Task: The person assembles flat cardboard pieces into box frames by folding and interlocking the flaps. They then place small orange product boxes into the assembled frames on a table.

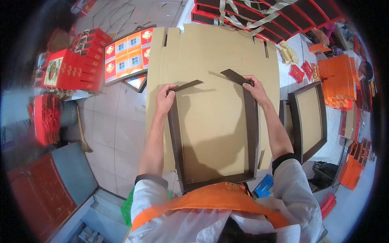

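Grey floor tiles and stacks of red boxes [77,65] spread around our white table [291,77], where a big brown cardboard sheet [214,60] lies flat. On that sheet sits a dark brown box tray [214,133], and our left hand [165,99] has its grip pinched on the tray's left corner flap. Our right hand [255,90] has its grip closed on the right corner flap, and another dark tray [310,117] rests just beside that arm.

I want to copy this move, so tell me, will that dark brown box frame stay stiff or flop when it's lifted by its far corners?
The dark brown box frame probably flexes: its far flaps stand loose and angled where the left hand and right hand grip them. It looks thin and hollow, so likely light. Lying on the flat cardboard sheet, it may slide easily.
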A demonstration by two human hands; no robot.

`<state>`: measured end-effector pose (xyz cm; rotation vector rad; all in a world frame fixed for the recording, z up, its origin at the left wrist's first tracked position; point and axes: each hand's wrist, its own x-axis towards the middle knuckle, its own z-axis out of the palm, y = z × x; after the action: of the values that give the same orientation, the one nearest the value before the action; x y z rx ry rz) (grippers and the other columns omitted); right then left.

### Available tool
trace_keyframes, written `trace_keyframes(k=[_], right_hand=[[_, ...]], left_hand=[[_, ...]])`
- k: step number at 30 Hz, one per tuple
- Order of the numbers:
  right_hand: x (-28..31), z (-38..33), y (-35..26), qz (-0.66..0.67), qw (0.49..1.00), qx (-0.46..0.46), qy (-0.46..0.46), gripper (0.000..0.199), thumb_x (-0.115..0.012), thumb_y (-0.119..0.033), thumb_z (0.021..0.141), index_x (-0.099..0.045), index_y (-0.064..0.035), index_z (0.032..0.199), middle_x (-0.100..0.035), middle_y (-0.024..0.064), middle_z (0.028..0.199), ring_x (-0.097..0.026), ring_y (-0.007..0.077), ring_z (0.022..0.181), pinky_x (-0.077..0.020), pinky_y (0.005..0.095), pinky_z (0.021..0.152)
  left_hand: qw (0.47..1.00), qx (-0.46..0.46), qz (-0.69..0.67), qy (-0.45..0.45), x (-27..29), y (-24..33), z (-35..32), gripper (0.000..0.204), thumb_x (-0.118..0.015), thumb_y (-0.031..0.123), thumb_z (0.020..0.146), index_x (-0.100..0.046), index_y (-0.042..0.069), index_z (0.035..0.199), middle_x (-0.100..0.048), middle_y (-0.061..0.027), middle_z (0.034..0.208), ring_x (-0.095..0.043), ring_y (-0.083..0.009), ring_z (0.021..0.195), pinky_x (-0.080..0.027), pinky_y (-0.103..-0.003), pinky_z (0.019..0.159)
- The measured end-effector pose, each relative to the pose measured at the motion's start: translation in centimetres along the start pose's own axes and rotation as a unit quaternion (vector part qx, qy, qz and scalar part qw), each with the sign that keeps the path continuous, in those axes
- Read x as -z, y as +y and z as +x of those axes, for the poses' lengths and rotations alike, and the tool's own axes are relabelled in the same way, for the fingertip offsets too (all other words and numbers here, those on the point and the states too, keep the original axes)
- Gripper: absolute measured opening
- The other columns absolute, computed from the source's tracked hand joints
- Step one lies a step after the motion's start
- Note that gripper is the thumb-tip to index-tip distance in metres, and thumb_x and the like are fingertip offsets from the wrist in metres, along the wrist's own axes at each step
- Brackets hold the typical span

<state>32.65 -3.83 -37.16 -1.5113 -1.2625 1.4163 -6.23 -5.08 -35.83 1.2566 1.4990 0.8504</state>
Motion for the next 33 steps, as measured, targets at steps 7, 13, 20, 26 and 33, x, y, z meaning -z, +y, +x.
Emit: trace_keyframes(k=[7,13,20,26,33], right_hand=[[0.0,0.6,-0.4,0.006,1.0,0.0,0.008,0.021,-0.061,-0.029,0.089,-0.061,-0.0076,0.088,-0.058,-0.0009,0.103,-0.05,0.0099,0.095,-0.0339,0.0264,0.094],[-1.2,-0.1,0.8,-0.087,0.983,0.066,0.147,0.024,-0.065,-0.029,0.087,-0.059,-0.0069,0.09,-0.054,0.0083,0.12,-0.047,0.018,0.113,-0.0324,0.0322,0.1],[-1.1,-0.6,0.2,-0.009,0.985,-0.006,0.173,0.076,-0.074,-0.034,0.076,-0.035,0.0004,0.132,-0.035,0.0212,0.14,-0.033,0.0282,0.131,-0.0299,0.0383,0.106],[-0.9,-0.4,1.3,0.048,0.981,0.027,0.187,0.071,-0.066,-0.038,0.083,-0.036,0.0024,0.133,-0.042,0.0184,0.135,-0.039,0.0269,0.126,-0.0302,0.0373,0.105],[0.1,-1.9,3.4,0.34,0.933,0.104,0.049,0.037,-0.043,-0.04,0.096,-0.057,-0.0052,0.099,-0.053,0.0105,0.123,-0.045,0.0202,0.114,-0.0319,0.0339,0.101]], left_hand=[[0.998,0.034,-0.029,0.053,-1.1,0.5,0.3,0.037,-0.064,0.037,0.086,-0.061,0.004,0.102,-0.061,-0.0037,0.095,-0.053,-0.0136,0.089,-0.043,-0.026,0.078],[0.973,0.024,0.133,0.186,-2.6,1.8,-0.2,0.041,-0.071,0.032,0.079,-0.057,-0.002,0.095,-0.054,-0.007,0.091,-0.052,-0.0143,0.085,-0.043,-0.029,0.077],[0.978,0.11,-0.058,0.168,-2.2,3.5,-1.3,0.06,-0.074,0.031,0.076,-0.047,-0.004,0.115,-0.053,-0.0126,0.112,-0.05,-0.0199,0.105,-0.038,-0.032,0.093],[0.988,0.009,-0.1,0.116,-1.8,2.1,-1.2,0.054,-0.072,0.021,0.079,-0.047,-0.003,0.12,-0.054,-0.0097,0.113,-0.05,-0.0169,0.104,-0.039,-0.03,0.092],[0.977,-0.116,-0.086,0.156,-1.8,-2.1,-3.8,0.025,-0.062,0.003,0.082,-0.056,0.003,0.106,-0.058,-0.0089,0.116,-0.05,-0.0205,0.114,-0.038,-0.032,0.098]])
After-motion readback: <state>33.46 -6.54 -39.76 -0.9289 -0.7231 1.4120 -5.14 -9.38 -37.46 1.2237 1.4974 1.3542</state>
